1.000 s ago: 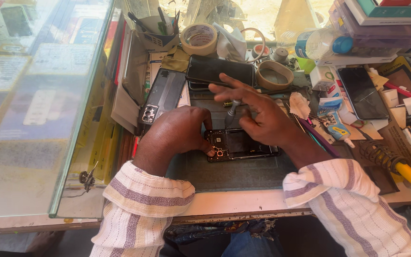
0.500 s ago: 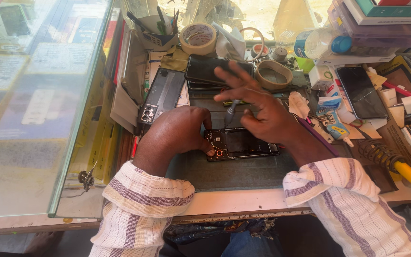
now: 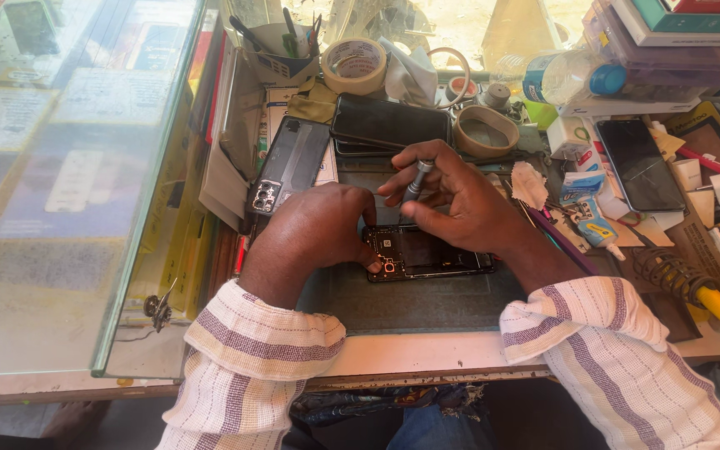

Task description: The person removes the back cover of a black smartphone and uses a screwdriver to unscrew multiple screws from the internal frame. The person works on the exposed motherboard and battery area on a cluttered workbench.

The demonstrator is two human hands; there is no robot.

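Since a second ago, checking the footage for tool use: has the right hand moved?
Yes. The right hand has curled its spread fingers around the screwdriver, drawing back from the brown tape ring.

Sleeves: long, cream with purple-brown and tan stripes, on both arms
Cuffs: loose, ending at the wrists
Left hand (image 3: 314,233): bare
Right hand (image 3: 460,200): bare
Trousers: blue denim

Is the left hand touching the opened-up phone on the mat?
Touching. The head view shows the left hand with its fingers pressed on the near end of the opened phone, no gap between them.
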